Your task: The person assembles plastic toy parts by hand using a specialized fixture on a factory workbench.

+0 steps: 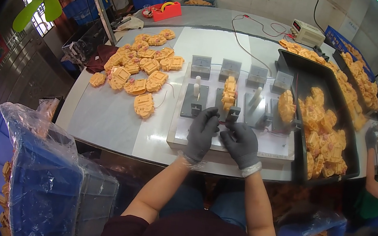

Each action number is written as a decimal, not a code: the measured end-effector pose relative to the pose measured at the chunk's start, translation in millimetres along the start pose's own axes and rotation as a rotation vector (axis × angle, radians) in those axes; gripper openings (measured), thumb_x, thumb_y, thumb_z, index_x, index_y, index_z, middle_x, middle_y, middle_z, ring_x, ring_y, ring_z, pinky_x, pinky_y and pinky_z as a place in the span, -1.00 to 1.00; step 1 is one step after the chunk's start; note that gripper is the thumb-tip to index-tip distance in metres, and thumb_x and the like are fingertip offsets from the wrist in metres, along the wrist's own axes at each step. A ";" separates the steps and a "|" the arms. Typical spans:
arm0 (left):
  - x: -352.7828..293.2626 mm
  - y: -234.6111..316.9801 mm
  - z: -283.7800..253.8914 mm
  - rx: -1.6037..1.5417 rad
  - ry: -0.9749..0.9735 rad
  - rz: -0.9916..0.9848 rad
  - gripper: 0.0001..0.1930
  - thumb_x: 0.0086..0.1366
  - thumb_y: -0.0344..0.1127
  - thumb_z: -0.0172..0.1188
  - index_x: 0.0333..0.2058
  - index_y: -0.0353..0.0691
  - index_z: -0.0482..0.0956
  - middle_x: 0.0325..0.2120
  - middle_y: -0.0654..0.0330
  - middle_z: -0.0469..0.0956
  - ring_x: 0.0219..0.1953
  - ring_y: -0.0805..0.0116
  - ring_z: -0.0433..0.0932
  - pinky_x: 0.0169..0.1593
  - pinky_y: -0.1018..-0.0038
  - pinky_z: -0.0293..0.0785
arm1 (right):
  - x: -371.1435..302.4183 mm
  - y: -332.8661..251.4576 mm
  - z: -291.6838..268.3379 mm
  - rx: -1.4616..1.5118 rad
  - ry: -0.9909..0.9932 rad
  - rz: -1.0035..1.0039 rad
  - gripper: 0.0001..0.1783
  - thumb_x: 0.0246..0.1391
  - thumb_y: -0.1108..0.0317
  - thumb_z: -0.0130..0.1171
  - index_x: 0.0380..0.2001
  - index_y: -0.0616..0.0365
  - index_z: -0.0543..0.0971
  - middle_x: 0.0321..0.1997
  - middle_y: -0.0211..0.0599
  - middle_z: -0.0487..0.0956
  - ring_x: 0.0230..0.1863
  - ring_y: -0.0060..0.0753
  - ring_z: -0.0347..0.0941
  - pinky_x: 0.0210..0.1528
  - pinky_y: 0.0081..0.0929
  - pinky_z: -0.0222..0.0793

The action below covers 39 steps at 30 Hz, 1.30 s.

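My left hand (202, 132), in a dark grey glove, is at the front of a white test fixture (261, 146), its fingers bent together. My right hand (243, 143), gloved alike, is beside it with fingers curled inward by a black block. What either hand pinches, if anything, is too small to make out. Just beyond them a yellow plastic housing (229, 92) stands upright in the second station. Another yellow housing (287, 107) sits in the rightmost station. White posts (196, 88) rise from the leftmost station. A row of panel meters (231, 71) lines the fixture's back.
Loose yellow housings (148, 65) lie on the table at left. A black tray (335, 170) full of housings stands at right. Behind are a bench power supply (307, 33) and a red tape dispenser (167, 12). A co-worker's arm (373, 171) shows at far right.
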<state>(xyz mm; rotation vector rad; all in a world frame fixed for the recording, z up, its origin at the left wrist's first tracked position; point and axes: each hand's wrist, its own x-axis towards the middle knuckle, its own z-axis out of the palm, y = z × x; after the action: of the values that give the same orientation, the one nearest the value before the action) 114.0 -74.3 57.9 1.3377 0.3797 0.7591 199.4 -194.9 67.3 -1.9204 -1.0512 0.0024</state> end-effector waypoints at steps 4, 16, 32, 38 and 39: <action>-1.2 1.2 0.2 0.013 -0.003 -0.004 -0.68 0.32 -0.36 -0.01 0.01 -0.36 0.42 -0.22 0.19 0.50 -0.31 0.51 0.47 -0.26 0.59 0.47 | -0.3 -0.7 -0.6 -0.031 0.008 -0.010 -0.72 -0.09 0.29 0.28 -0.27 0.14 0.60 -0.34 -0.23 0.56 -0.31 -0.24 0.52 -0.23 -0.36 0.44; -1.3 -2.5 -0.4 -0.003 0.001 0.005 -0.66 0.31 -0.35 0.03 0.01 -0.37 0.42 -0.24 0.20 0.51 -0.34 0.52 0.47 -0.28 0.60 0.45 | -0.2 -1.2 0.1 -0.039 0.033 -0.024 -0.75 -0.08 0.30 0.27 -0.28 0.13 0.61 -0.36 -0.25 0.56 -0.31 -0.22 0.52 -0.24 -0.35 0.43; -1.6 -4.3 -0.8 0.030 -0.008 0.030 -0.67 0.31 -0.35 0.04 0.02 -0.34 0.43 -0.22 0.19 0.52 -0.31 0.51 0.48 -0.26 0.58 0.47 | 0.2 2.5 1.1 -0.060 0.021 -0.072 -0.75 -0.10 0.26 0.28 -0.30 0.06 0.62 -0.36 -0.28 0.57 -0.28 -0.17 0.51 -0.22 -0.29 0.43; -3.2 -1.9 0.8 -0.012 0.003 0.004 -0.67 0.31 -0.34 0.04 0.01 -0.35 0.43 -0.22 0.18 0.52 -0.31 0.51 0.48 -0.27 0.59 0.47 | 0.9 4.9 -2.3 -0.128 -0.043 -0.206 -0.85 -0.14 0.25 0.29 -0.43 0.00 0.65 -0.41 -0.30 0.55 -0.36 -0.15 0.47 -0.28 -0.28 0.41; -3.3 -2.6 0.7 -0.012 0.003 0.003 -0.67 0.31 -0.34 0.04 0.01 -0.35 0.43 -0.22 0.18 0.52 -0.31 0.51 0.48 -0.27 0.59 0.47 | 1.3 6.0 -3.2 -0.082 -0.050 -0.242 -0.86 -0.15 0.26 0.30 -0.46 0.01 0.65 -0.42 -0.31 0.54 -0.37 -0.16 0.45 -0.30 -0.28 0.40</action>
<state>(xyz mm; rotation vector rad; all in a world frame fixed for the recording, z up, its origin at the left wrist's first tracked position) 112.8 -77.2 55.0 1.3264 0.3749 0.7654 205.5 -197.6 65.4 -1.8623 -1.3301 -0.1318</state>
